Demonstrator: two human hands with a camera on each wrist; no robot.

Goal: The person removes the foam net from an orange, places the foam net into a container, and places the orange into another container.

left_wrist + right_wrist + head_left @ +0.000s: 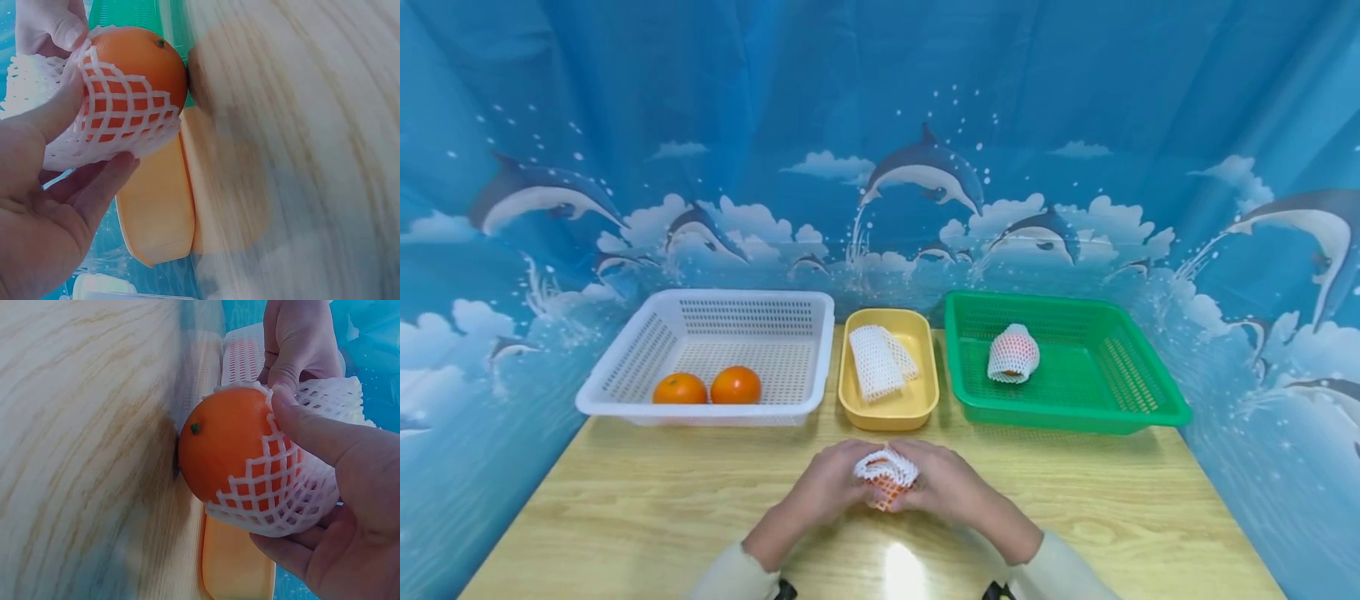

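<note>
Between my two hands, just in front of the yellow tray, is an orange (150, 62) partly covered by a white foam net sleeve (269, 481). My left hand (837, 477) grips the netted fruit from the left, thumb on top and fingers below in the left wrist view. From the other side my right hand (942, 482) holds it the same way. The orange's stem end (195, 428) is bare and faces the table, while the loose end of the net bunches on the far side. The fruit's lower side appears to touch or nearly touch the wood.
At the back left, a white basket (700, 411) holds two bare oranges (736, 385). The yellow tray (889, 423) in the middle contains folded foam nets (877, 362). A green basket (1075, 417) at the right has one netted fruit (1013, 354). A dolphin-print curtain (880, 100) hangs behind the table (662, 508).
</note>
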